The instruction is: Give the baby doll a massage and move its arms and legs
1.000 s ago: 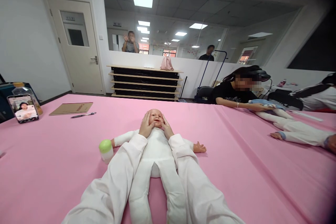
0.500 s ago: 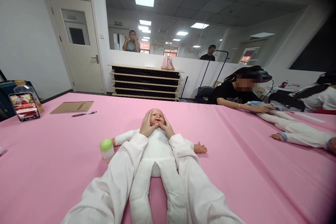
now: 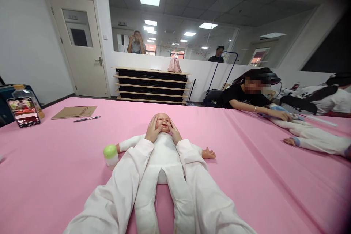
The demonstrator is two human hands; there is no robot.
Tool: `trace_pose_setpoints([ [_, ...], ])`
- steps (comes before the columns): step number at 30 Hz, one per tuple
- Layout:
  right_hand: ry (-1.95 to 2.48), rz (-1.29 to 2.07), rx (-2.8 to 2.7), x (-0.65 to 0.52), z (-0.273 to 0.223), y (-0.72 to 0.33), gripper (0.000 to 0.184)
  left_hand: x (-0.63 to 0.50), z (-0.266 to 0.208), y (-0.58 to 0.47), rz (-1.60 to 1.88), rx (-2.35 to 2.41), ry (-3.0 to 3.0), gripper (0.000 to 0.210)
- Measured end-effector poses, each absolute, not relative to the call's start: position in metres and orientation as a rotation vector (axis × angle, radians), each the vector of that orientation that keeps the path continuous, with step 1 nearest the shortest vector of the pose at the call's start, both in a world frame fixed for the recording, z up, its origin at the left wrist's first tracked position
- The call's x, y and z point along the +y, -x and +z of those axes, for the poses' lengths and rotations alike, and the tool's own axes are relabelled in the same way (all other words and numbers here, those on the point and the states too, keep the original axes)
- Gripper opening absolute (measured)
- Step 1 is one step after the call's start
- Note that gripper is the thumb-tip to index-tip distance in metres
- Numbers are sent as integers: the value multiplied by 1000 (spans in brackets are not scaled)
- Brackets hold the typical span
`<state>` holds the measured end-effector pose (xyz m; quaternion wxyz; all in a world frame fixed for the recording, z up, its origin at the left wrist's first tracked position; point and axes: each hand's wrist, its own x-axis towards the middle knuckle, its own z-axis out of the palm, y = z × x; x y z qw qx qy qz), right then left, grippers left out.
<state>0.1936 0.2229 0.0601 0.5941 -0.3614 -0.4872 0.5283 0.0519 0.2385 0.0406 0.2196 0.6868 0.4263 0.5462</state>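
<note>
A baby doll with a soft white body lies on its back, its head away from me. Against the left side of its face rests my left hand, fingers stretched out flat, the thumb on the cheek beside the mouth. My right hand lies likewise along the other side, its thumb on the other cheek. The doll's mouth and eyes show between my hands. Close to the doll's hand on the left stands a small bottle with a green lid.
A pink cloth covers the table. At its left are a propped phone, a drink bottle, a brown notebook and a pen. To the right, a person in black handles another doll.
My thumbs have moved apart, from near the doll's chin outward and up onto its cheeks. The person on the right has shifted their hands over the other doll.
</note>
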Motion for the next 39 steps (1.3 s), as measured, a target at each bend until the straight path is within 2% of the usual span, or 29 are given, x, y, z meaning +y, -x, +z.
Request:
trace_pose_setpoints([
  [11,867,1192,-1198,221,61,-195,85,230,48,-53,1496,1216,-1930,73],
  [15,869,1165,-1216,221,60,-195,90,231,47,-53,1474,1218,-1952,72],
  [22,829,1247,-1131,228,54,-193,78,237,43,-52,1471,1211,-1918,56],
  [25,826,1217,-1156,228,54,-194,77,235,44,-52,1459,1204,-1938,62],
  [31,871,1233,-1239,223,57,-197,94,231,47,-52,1448,1245,-2002,84],
  [39,859,1202,-1257,229,52,-198,98,235,43,-51,1470,1221,-2040,77],
])
